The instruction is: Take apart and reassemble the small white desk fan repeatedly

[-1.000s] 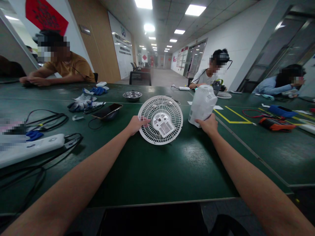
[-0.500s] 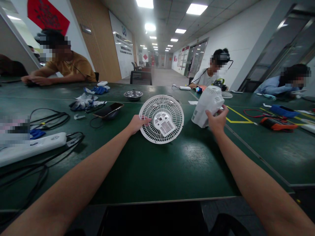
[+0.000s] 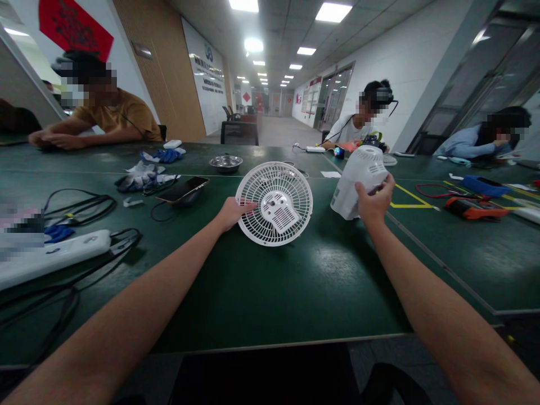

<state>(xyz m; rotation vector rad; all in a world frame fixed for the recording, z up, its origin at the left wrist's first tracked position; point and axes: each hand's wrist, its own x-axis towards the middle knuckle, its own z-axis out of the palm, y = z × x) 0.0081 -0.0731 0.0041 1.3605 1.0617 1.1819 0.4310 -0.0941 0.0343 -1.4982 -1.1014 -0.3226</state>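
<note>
My left hand [image 3: 234, 214] grips the left rim of a round white fan grille [image 3: 300, 194], with the thumb over its face. The grille is tilted up toward me and has a slotted housing at its centre. My right hand [image 3: 374, 201] is wrapped around the right side of a white plastic fan base [image 3: 348, 183], which leans a little and has vent slots near its top. Some of the right fingers are hidden behind the base. A gap of green table separates the grille from the base.
Behind the grille stands a metal bowl [image 3: 226, 163]. A phone [image 3: 184, 189], gloves [image 3: 141, 175], black cables and a white power strip [image 3: 80, 247] lie at left. An orange multimeter [image 3: 476, 208] and blue case [image 3: 485, 187] are at right. Several people sit around the green table [image 3: 278, 298].
The right hand has turned the fan base slightly, its fingers now further around the upper right. The left hand still holds the grille much as before. The view has shifted a little.
</note>
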